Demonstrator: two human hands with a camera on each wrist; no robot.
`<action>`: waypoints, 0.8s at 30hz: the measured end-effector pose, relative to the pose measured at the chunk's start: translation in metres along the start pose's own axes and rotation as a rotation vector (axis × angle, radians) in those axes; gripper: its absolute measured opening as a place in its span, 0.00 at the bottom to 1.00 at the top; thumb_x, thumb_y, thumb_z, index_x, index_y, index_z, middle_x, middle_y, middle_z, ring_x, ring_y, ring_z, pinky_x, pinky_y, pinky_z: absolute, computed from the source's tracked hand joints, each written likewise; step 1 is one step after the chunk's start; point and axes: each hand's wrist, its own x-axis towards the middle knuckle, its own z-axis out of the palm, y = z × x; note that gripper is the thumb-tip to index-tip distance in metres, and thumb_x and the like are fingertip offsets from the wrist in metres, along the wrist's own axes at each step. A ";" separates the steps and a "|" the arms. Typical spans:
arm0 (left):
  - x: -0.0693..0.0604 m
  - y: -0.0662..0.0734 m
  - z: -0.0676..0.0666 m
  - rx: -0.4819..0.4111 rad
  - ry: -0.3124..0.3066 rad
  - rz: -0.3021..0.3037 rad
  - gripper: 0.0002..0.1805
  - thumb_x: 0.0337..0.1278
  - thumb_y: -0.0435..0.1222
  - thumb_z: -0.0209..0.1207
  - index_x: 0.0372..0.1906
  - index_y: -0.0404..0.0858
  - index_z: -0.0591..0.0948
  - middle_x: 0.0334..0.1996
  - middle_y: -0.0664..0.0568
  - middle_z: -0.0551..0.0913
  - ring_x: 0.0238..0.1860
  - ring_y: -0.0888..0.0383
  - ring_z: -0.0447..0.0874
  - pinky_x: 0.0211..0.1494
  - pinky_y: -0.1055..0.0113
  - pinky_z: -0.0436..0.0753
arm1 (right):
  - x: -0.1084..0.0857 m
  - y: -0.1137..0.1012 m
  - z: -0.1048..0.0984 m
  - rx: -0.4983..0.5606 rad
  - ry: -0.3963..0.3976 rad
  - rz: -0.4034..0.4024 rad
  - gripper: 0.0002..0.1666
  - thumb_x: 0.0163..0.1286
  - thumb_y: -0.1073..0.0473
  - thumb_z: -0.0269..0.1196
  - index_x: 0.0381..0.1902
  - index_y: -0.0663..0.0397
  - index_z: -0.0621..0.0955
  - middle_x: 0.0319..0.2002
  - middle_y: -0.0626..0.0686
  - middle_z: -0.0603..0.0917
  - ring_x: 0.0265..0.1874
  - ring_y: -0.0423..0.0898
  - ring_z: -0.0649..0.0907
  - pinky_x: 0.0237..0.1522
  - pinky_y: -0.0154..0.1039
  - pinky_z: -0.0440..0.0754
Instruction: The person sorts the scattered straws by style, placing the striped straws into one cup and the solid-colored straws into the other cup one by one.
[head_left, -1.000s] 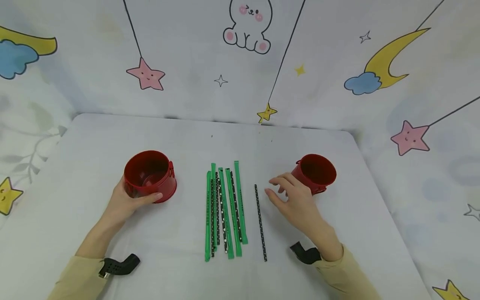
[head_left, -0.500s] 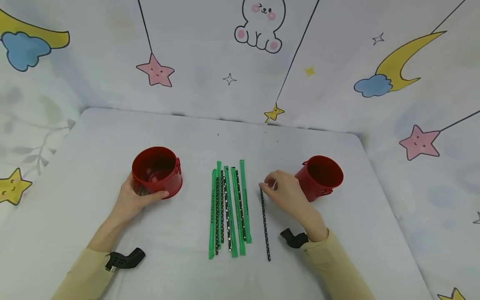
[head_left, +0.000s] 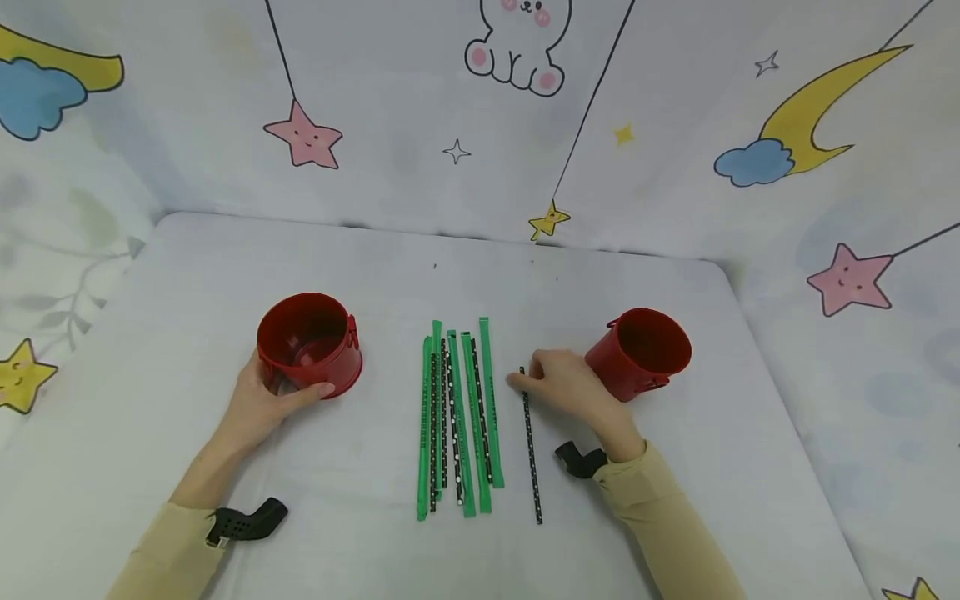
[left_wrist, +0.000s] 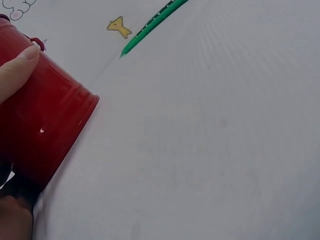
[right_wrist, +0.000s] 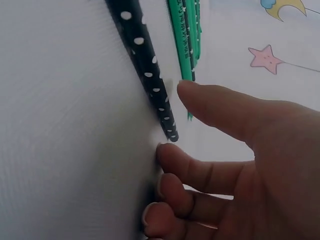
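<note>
My left hand (head_left: 258, 408) holds a red bucket (head_left: 337, 367) on the left of the table, the thumb along its near side. In the left wrist view the thumb presses the wall of this bucket (left_wrist: 55, 110); most other fingers are hidden. My right hand (head_left: 573, 387) is at the far end of a single black straw with white dots (head_left: 532, 454). Seen from the right wrist, the thumb and the bent fingers stand apart, with the tip of the dotted straw (right_wrist: 150, 75) by the gap between them. No pinch on it shows.
A second red bucket (head_left: 626, 362) stands just beyond my right hand, on the right. Between the hands lies a row of green printed strips (head_left: 422, 442) and black dotted straws (head_left: 480, 400), roughly parallel. The white table (head_left: 337, 500) meets a patterned backdrop (head_left: 375, 108).
My right hand has moved left and down from beside the right bucket to the far end of the single straw. The left hand keeps its hold on its bucket. The head view has shifted slightly.
</note>
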 end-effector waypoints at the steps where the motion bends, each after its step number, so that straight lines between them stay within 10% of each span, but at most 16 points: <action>1: 0.000 0.000 0.000 0.003 0.001 0.003 0.48 0.48 0.22 0.70 0.74 0.42 0.60 0.67 0.45 0.68 0.65 0.55 0.66 0.58 0.83 0.74 | 0.000 0.000 0.000 -0.002 -0.003 -0.004 0.18 0.67 0.43 0.65 0.26 0.48 0.79 0.19 0.49 0.77 0.23 0.45 0.76 0.27 0.37 0.72; 24: -0.001 0.000 -0.002 0.096 0.000 0.004 0.48 0.48 0.23 0.71 0.74 0.41 0.60 0.65 0.47 0.69 0.64 0.62 0.67 0.58 0.86 0.72 | 0.005 -0.001 0.013 -0.125 0.041 -0.061 0.20 0.72 0.43 0.60 0.29 0.51 0.76 0.20 0.50 0.75 0.20 0.44 0.75 0.24 0.36 0.72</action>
